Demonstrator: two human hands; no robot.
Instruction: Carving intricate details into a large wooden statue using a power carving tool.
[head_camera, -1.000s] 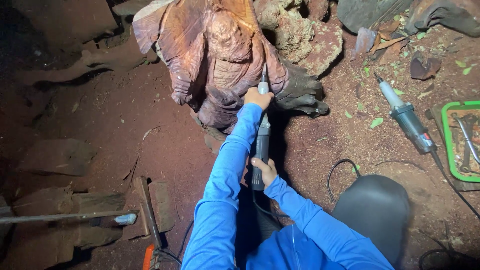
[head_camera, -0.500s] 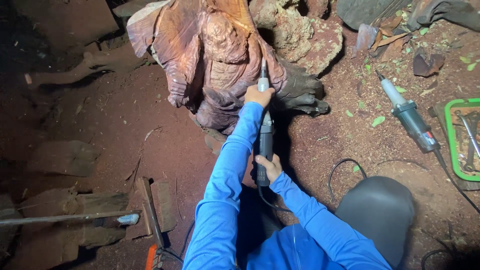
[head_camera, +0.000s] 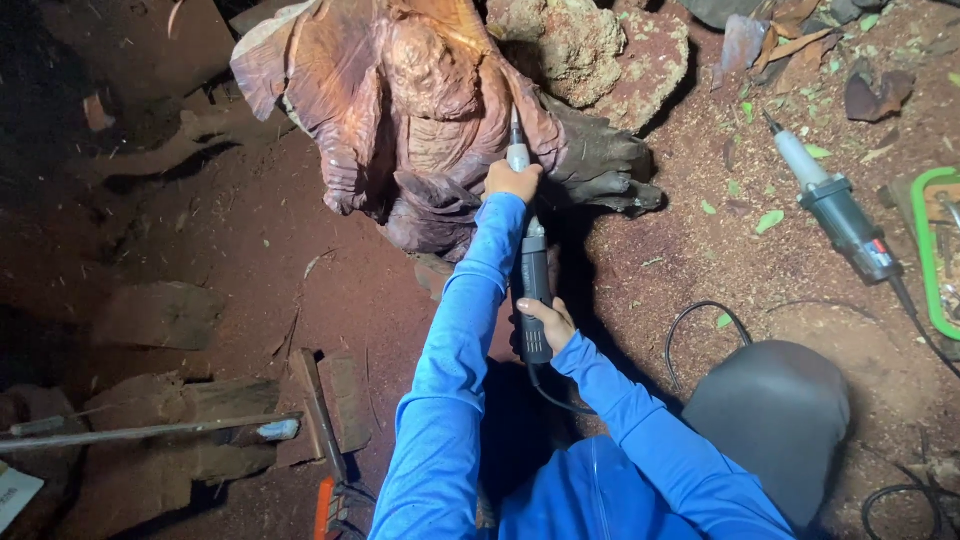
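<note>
The left hand is gripping the front of a grinder touching the wood carving; the right hand is clasping its rear.

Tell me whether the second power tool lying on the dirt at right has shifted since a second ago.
No. The spare grinder lies beside the green tray as before, nose toward the carved wood sculpture; only the camera drifted slightly.
</note>
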